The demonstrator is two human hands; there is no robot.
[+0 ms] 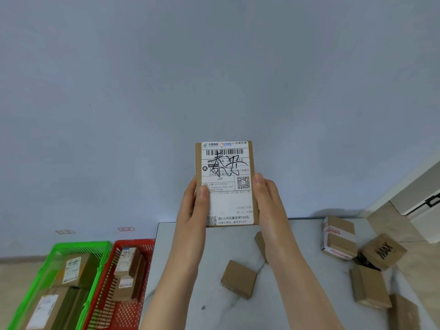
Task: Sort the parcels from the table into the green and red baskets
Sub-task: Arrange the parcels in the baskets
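Held parcel: a flat brown cardboard parcel [227, 184], raised upright in the air above the far edge of the surface [297, 234], touching nothing but the hands.
Shipping label: a white label [226, 172] covers most of the front and faces the camera, with black handwriting over the print; the parcel seems to be held this way so the label can be read.
Left hand: the left hand [193, 206] grips the parcel's left edge, thumb laid across the label, the other fingers hidden behind.
Right hand: the right hand [266, 201] clasps the right edge, thumb along the cardboard, fingers out of sight behind.
Unsorted parcels: a small plain box [238, 278] lies between the forearms; a taped box [339, 236] and a box printed MAX [383, 251] sit at the right, more below them.
Baskets: the green basket [81, 244] and red basket [133, 241] stand side by side on the floor, left of the surface, each holding parcels.
Wall tags: a small tag [126, 229] hangs above the red basket, another above the green; unreadable.
Step in hand: probably choosing a basket; sorting looks partway through.
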